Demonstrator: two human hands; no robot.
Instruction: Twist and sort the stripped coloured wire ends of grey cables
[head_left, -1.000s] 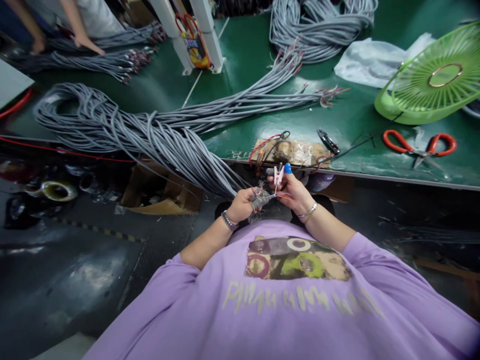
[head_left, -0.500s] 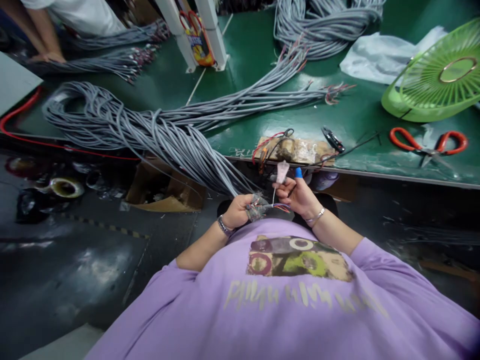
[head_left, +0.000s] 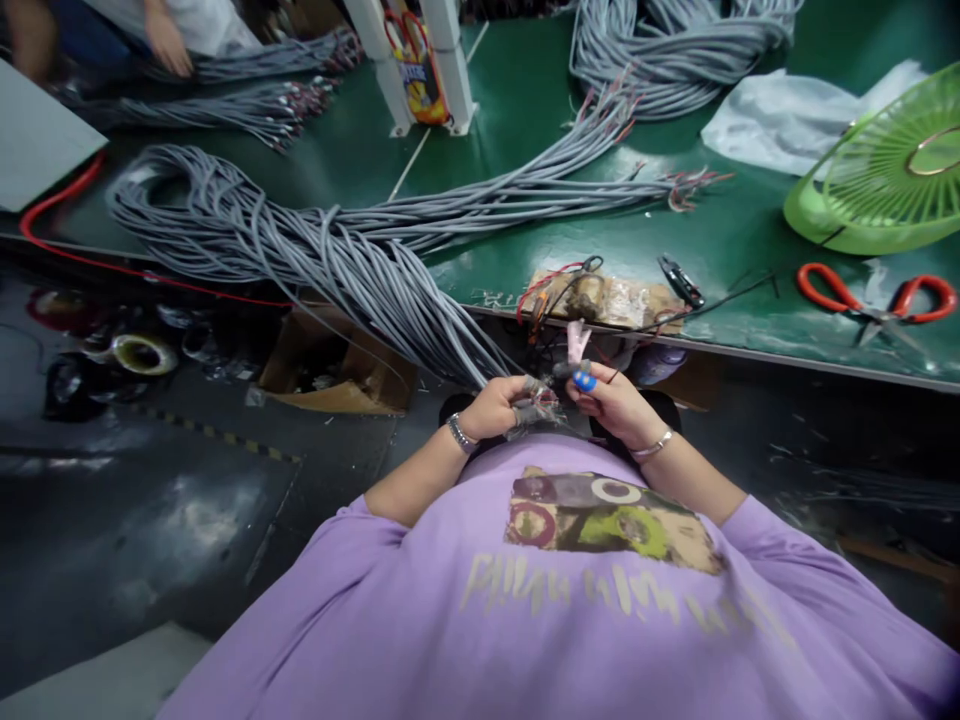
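My left hand [head_left: 495,408] is closed around the frayed end of a thick bundle of grey cables [head_left: 420,310], which runs down from the bench. Grey coverings wrap some of its fingertips. Close beside it, my right hand [head_left: 611,402] is closed, with a blue cover on one finger. From its pinch rises a small tool with a pale pink, forked end [head_left: 577,340]; its kind is unclear. Dark wire lies by those fingers. The hands are nearly touching at the cable ends, where the fingers hide the fine wires.
On the green bench [head_left: 510,150] lie red-handled scissors [head_left: 874,305], small black nippers [head_left: 681,282], a taped block [head_left: 611,300], a green fan [head_left: 877,170] and another cable coil [head_left: 682,50]. A cardboard box [head_left: 337,365] sits below. Another person's hand [head_left: 166,40] is at the far left.
My right hand has come down and closer to my left, its blue-covered finger now bent inward. The coloured wires that stuck out are covered. The view has shifted slightly.
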